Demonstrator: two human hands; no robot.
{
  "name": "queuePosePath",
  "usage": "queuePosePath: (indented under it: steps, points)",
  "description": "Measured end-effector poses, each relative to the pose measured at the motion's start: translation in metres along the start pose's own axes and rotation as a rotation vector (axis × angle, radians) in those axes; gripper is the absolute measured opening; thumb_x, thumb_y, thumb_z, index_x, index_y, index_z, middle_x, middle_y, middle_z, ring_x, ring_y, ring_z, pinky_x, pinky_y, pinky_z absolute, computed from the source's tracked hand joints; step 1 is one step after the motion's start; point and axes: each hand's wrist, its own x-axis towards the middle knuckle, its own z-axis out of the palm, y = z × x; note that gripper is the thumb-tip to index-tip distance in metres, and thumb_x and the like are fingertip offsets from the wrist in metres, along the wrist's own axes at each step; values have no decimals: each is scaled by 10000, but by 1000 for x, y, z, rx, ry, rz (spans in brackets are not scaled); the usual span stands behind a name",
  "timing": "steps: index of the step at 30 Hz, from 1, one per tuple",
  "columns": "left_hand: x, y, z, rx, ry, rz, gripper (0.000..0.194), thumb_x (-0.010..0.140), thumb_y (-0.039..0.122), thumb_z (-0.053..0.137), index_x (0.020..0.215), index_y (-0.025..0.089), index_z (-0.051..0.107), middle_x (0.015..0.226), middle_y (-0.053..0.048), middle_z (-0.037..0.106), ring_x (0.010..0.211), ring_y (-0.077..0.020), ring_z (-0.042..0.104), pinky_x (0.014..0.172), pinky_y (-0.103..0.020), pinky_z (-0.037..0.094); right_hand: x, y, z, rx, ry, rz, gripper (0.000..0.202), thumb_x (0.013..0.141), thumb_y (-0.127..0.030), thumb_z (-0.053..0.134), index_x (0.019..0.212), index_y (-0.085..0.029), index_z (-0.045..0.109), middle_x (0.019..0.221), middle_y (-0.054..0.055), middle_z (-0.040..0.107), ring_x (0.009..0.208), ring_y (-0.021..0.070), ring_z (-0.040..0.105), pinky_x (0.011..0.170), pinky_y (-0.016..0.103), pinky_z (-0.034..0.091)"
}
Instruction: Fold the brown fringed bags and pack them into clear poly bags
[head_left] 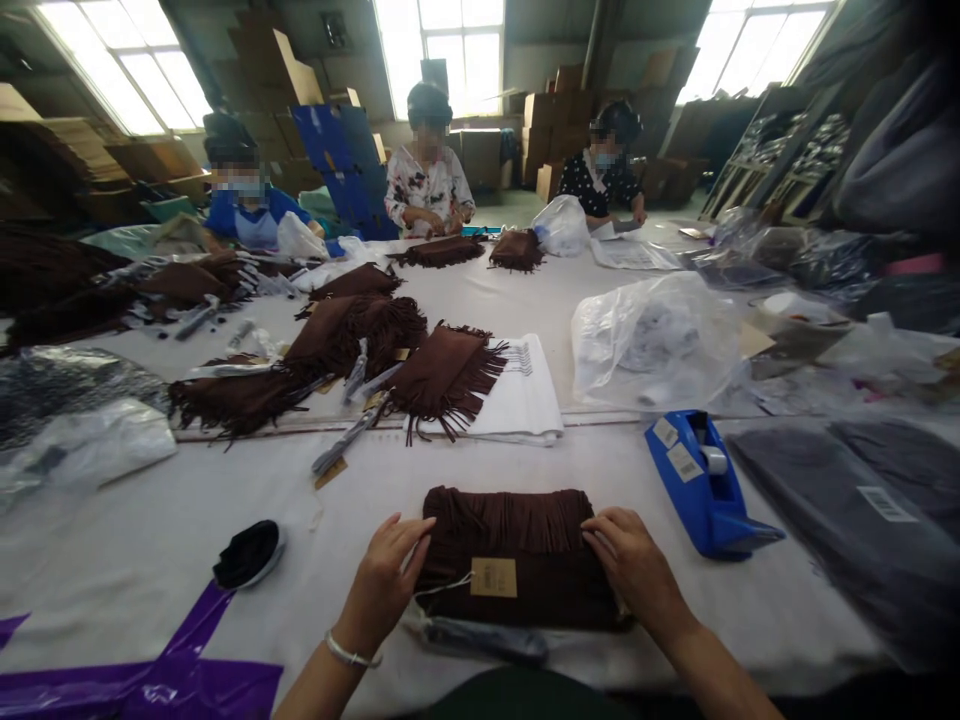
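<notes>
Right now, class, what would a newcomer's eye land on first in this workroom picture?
Front and centre, the left hand and right hand press the ends of a folded brown fringed piece bearing a paper tag. To its right sits a bright blue tape dispenser; more brown fringed pieces lie beyond.

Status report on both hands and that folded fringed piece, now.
Left hand and right hand flat on either end of the folded brown fringed piece, paper tag facing up. Blue tape dispenser to the right, clear of both hands.
</notes>
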Motion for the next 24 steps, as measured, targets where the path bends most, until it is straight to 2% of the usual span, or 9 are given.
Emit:
queuePosePath:
  steps: [4, 7, 10, 13, 17, 20, 24]
  points:
    - [-16, -11, -5, 10, -26, -50, 243, 916, 209, 472, 1144, 237, 552, 1063, -35, 657, 977, -189, 614, 1014, -478, 415, -10, -7, 4, 85, -22, 30, 117, 901, -294, 491, 913, -246, 597, 910, 51, 578, 945, 234, 531, 860, 416, 461]
    - [-16, -12, -3, 5, -24, -60, 245, 920, 217, 462, 1149, 238, 548, 1076, -38, 654, 991, -191, 612, 1017, -484, 411, -20, -14, 3, 158, -30, 45, 128, 905, -308, 486, 919, -241, 594, 947, 58, 570, 974, 231, 527, 878, 411, 456]
    - [-11, -9, -1, -7, -21, -56, 266, 923, 203, 446, 1172, 230, 535, 1092, -46, 648, 1009, -186, 607, 1029, -480, 398, -27, -14, 0, 195, 48, 31, 145, 902, -313, 491, 981, -243, 591, 998, 65, 564, 1003, 236, 523, 893, 419, 453]
    - [-10, -9, -2, -6, -6, -50, 256, 920, 204, 453, 1158, 222, 544, 1079, -46, 654, 996, -181, 613, 1032, -476, 396, -24, -6, -4, 138, 121, 21, 199, 903, -311, 483, 1070, -252, 572, 1017, 66, 566, 998, 241, 526, 907, 442, 442]
    - [-18, -17, -9, 31, 14, -59, 234, 918, 220, 468, 1134, 227, 557, 1046, -32, 665, 952, -178, 630, 1015, -475, 409, -11, 4, -1, 43, 40, 15, 168, 872, -330, 534, 1009, -249, 591, 957, 60, 571, 951, 253, 526, 873, 457, 453]
    - [-28, -24, -16, 69, 32, -80, 242, 916, 216, 476, 1146, 231, 550, 1058, -24, 661, 961, -177, 627, 1020, -466, 405, -7, 4, 6, 64, -23, 19, 96, 869, -313, 541, 919, -246, 589, 917, 54, 564, 938, 253, 519, 850, 452, 464]
    - [-40, -34, -28, 126, 60, -113, 248, 917, 233, 475, 1153, 232, 553, 1076, -27, 657, 1014, -198, 608, 1019, -459, 406, -14, -1, 12, 130, -17, -5, 105, 882, -319, 524, 931, -245, 580, 953, 67, 553, 972, 257, 511, 867, 465, 463]
